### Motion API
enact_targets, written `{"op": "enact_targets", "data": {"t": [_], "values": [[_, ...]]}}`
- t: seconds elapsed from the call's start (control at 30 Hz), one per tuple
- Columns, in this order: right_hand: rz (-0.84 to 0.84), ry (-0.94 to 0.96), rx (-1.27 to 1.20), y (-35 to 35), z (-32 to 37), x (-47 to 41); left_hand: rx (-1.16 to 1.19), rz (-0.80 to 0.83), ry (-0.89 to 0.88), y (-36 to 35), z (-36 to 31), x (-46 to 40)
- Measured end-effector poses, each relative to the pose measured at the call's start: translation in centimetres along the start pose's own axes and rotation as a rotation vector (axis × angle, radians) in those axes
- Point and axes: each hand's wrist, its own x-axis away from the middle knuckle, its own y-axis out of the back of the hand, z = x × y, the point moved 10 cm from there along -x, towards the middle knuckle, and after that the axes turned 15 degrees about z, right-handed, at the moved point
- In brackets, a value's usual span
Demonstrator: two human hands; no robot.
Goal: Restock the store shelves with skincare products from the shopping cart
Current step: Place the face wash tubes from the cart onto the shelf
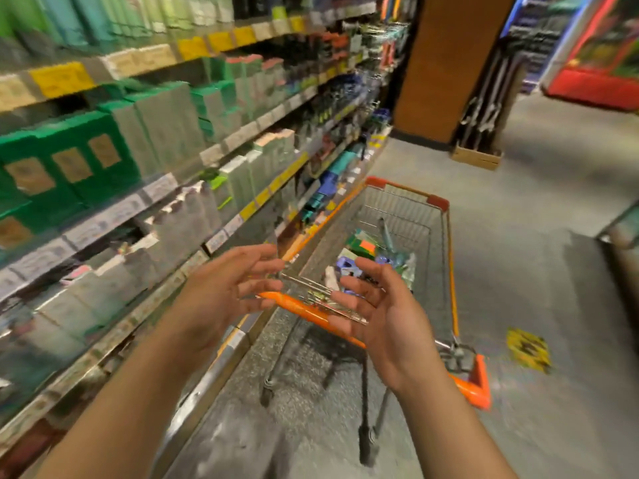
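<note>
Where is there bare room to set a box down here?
The cart basket's far end, beyond the product pile, looks bare. A dark gap shows among the grey boxes. Upper shelves look packed. Both hands hold nothing.

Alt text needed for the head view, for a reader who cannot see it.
Two empty hands, left hand and right hand, hover open above the orange handle of a wire shopping cart holding assorted products, beside blurred shelves of green boxes.
</note>
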Motion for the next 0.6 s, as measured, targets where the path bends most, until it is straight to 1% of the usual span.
{"op": "enact_targets", "data": {"t": [0.13,0.23,0.37,0.6], "values": [[-0.073,0.026,-0.017,4.3,1.3,1.8,0.028,0.071,0.088,-5.0,2.8,-1.8],[-0.125,0.034,-0.038,6.6,1.7,2.4,0.044,0.103,0.160,-7.4,4.7,-3.1],[-0.200,0.048,-0.058,9.0,2.1,2.3,0.020,0.140,0.222,-8.4,5.9,-5.5],[-0.281,0.053,-0.027,10.8,3.0,0.0,0.026,0.171,0.242,-8.3,6.4,-10.7]]}}
